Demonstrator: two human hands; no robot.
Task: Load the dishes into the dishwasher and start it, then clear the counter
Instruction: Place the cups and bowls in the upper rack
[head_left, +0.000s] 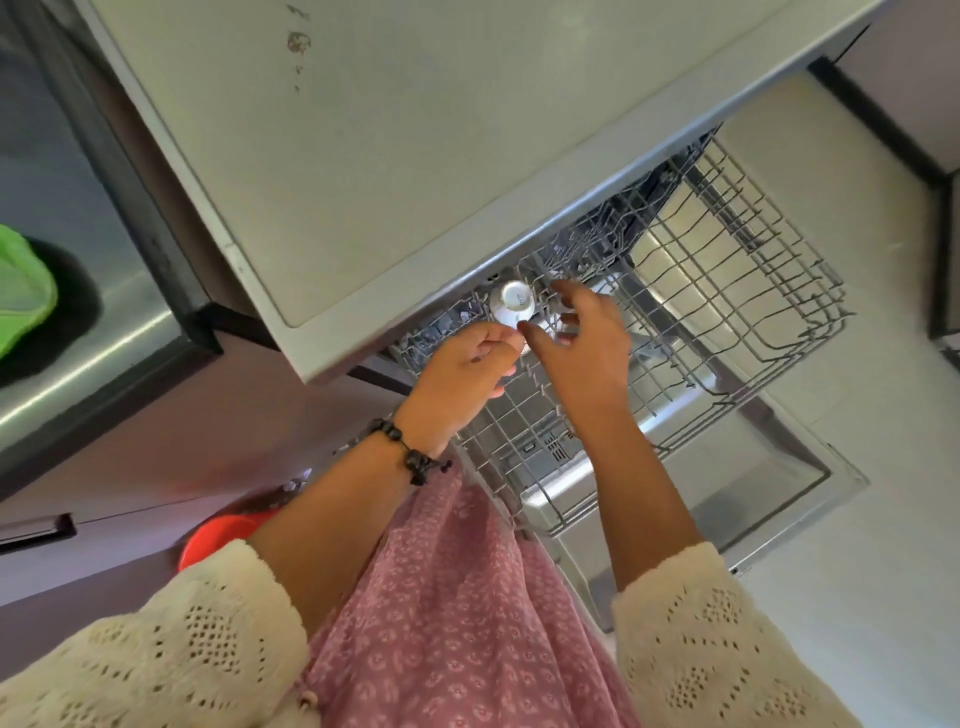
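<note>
Your left hand (462, 364) pinches the upturned white cup (511, 306) on the upper rack (727, 249), right hand (582, 332) spread beside it, so seat it squarely between tines.

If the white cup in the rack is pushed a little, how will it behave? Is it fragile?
The cup looks like glazed ceramic, so probably stiff, smooth and breakable if knocked against the rack. It sits upside down among the wires, so it likely tips or slides rather than rolls. It is small, so probably light.

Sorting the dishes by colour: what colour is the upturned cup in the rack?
White cup, seen clearly in the head view.
</note>
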